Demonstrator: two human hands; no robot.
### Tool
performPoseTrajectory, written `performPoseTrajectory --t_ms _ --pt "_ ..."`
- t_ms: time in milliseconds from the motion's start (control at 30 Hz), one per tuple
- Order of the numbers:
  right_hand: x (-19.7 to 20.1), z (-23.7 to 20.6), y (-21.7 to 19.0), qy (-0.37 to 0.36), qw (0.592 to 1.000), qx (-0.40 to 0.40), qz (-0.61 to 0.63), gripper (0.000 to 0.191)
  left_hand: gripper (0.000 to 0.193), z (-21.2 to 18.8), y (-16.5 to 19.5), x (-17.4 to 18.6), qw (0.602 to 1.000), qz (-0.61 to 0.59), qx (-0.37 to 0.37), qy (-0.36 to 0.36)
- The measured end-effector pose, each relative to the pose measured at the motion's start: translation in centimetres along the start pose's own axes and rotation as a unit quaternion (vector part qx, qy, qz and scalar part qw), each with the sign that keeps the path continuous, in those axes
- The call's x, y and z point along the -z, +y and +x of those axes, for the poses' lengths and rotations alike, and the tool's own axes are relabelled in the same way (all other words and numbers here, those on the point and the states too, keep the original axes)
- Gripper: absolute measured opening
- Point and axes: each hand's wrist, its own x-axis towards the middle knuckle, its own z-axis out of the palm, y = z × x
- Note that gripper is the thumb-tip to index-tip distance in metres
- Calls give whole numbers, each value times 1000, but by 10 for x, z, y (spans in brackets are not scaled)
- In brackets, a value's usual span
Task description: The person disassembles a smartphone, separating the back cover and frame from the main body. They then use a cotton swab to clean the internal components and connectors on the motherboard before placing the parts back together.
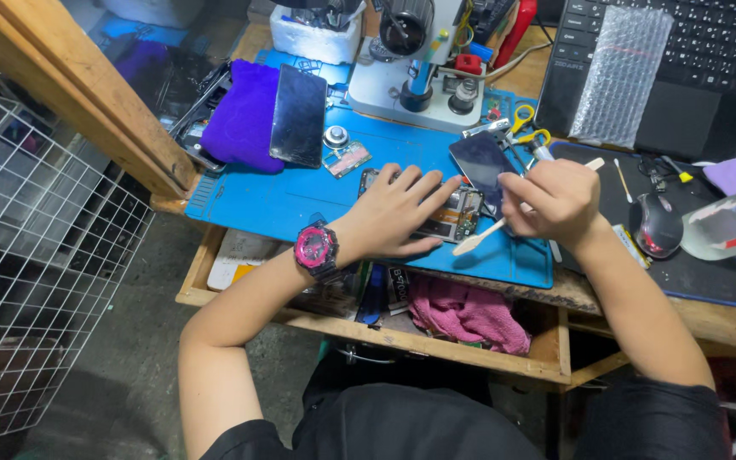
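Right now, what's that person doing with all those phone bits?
A person is working on an opened phone lying on a blue mat. The left hand presses flat on the phone to steady it. The right hand holds a pale flat stick, its wide end beside the phone. A loose phone screen leans against a purple cloth, and a microscope stands behind.
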Motion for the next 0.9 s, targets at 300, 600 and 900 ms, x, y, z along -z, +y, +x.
performPoseTrajectory --t_ms 300,600,900 --pt "7 1 25 -32 997 -41 -58 18 88 1 -2 1 1000 5 -16 6" --pt "-8 0 -1 -24 999 -18 -15 20 88 -1 -5 -5 1000 -4 -11 9" --pt "6 -4 26 -10 988 -142 -55 23 87 -3 -6 -11 1000 -3 1 -18"
